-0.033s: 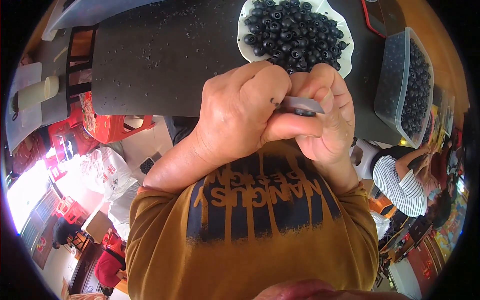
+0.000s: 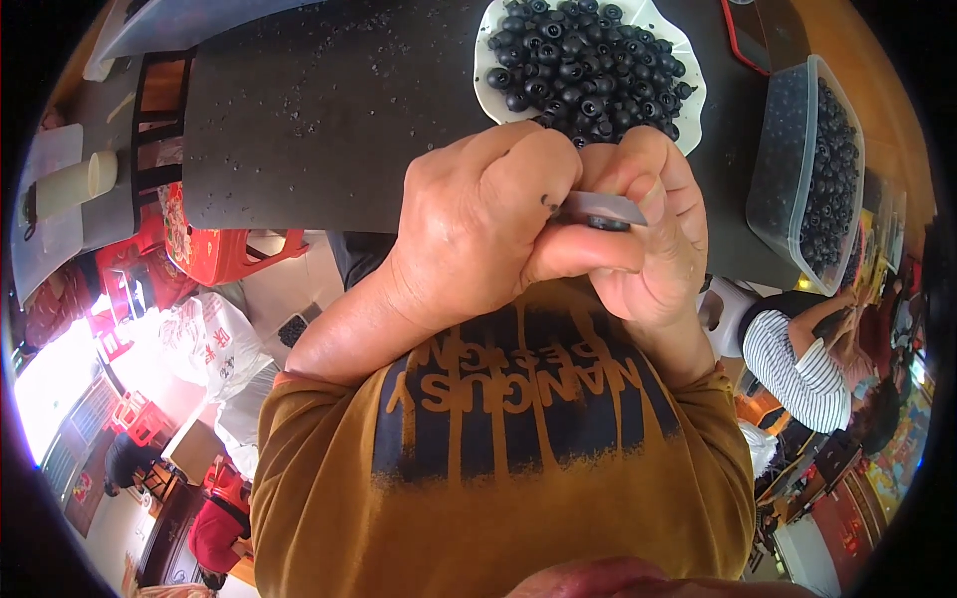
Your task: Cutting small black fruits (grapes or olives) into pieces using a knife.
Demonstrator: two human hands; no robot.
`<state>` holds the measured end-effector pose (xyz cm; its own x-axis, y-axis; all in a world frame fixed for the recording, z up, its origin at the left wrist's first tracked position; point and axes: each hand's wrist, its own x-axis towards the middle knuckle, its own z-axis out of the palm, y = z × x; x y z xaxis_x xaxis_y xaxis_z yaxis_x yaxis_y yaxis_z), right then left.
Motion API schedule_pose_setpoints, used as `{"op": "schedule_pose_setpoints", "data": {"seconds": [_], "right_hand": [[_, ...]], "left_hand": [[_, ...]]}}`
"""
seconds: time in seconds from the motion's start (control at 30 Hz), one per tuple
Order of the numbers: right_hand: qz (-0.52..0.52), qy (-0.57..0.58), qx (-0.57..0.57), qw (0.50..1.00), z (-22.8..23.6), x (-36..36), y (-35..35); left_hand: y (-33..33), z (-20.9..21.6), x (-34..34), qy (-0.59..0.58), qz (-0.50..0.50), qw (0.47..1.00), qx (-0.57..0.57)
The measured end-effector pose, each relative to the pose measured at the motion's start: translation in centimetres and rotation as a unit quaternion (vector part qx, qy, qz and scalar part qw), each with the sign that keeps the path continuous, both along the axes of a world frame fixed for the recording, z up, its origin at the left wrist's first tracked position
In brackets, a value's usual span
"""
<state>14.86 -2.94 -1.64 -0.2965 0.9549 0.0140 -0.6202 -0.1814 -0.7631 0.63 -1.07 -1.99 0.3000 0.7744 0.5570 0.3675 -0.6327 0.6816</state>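
Note:
My left hand (image 2: 478,214) is closed in a fist, with a small blade (image 2: 604,206) sticking out of it toward the right; its handle is hidden. My right hand (image 2: 658,224) pinches a small round black part (image 2: 608,224), mostly covered by fingers and blade. The blade lies across this part, close to the right thumb, and my left thumb reaches beneath it. Just beyond both hands, a white wavy-edged plate (image 2: 690,62) holds a heap of similar black parts (image 2: 578,70), many with a round hole. Dark specks cling to my left hand.
Black crumbs (image 2: 296,115) are scattered over the dark table (image 2: 329,189). A clear plastic tub (image 2: 783,164) of black parts stands at the right edge. A red-edged dark object (image 2: 750,40) lies at the far right. A red stool (image 2: 249,254) is left; a person in stripes (image 2: 797,364) sits right.

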Motion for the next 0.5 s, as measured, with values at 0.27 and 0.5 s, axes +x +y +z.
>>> {"op": "schedule_pose_setpoints", "data": {"seconds": [0.27,0.5], "right_hand": [[-0.008,-0.002,-0.001,1.000,-0.6,-0.3,-0.1],[0.000,-0.018,0.016,1.000,0.2,0.9,-0.1]], "left_hand": [[0.0,-0.5,-0.5,0.037,0.007,0.999,0.014],[0.4,-0.2,0.4,0.015,-0.030,0.999,0.007]]}}
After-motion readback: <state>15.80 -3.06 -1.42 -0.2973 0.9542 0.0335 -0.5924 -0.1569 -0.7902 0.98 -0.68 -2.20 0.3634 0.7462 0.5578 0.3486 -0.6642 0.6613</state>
